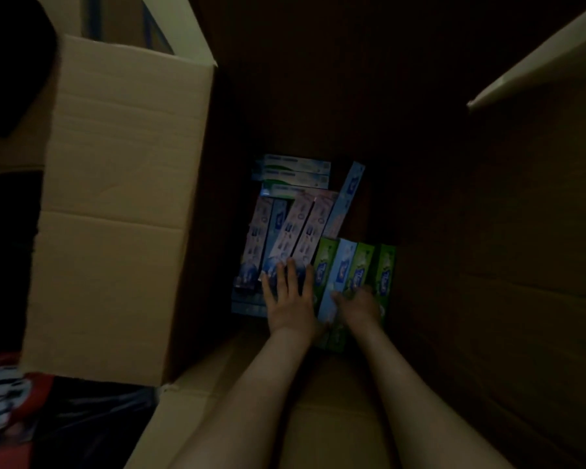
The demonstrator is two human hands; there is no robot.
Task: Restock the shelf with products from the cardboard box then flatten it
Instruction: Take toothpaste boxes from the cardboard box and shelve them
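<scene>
Deep in the dim cardboard box [122, 204], the left hand [290, 299] is lying spread on pale cartons [298, 231]; the right hand [361, 304] is curling over green cartons [384, 265], grip unclear.

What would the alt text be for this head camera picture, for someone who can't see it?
Two bare arms reach deep into a dim cardboard box, the left hand flat on pale pink-and-blue cartons, the right hand on green and light blue cartons. More cartons lie crosswise behind.

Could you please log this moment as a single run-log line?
stage: unloading | left hand: flat on pale cartons | right hand: on green cartons | cardboard box: open
</scene>
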